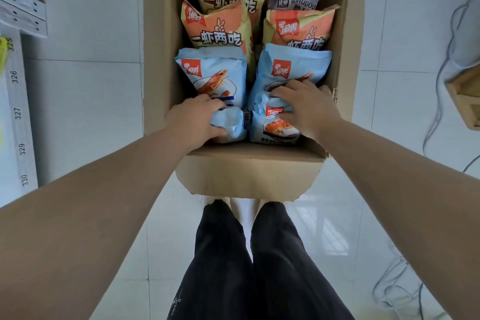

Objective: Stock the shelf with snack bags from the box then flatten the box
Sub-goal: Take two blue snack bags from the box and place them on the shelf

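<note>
An open cardboard box (249, 171) stands on the floor in front of my legs, filled with snack bags. At its near end my left hand (194, 119) grips a light blue bag (228, 125), fingers curled round its top. My right hand (304, 106) grips another light blue bag (275, 127) with a shrimp picture. Behind them stand two more blue bags (215, 75), then orange bags (220, 31) and purple-white bags (293, 0) at the far end.
A white shelf upright (18, 112) with printed numbers runs down the left edge. A wooden object (465, 96) sits at the right, with grey cables (441, 80) trailing over the white tiled floor. My dark trousers (249, 267) fill the bottom centre.
</note>
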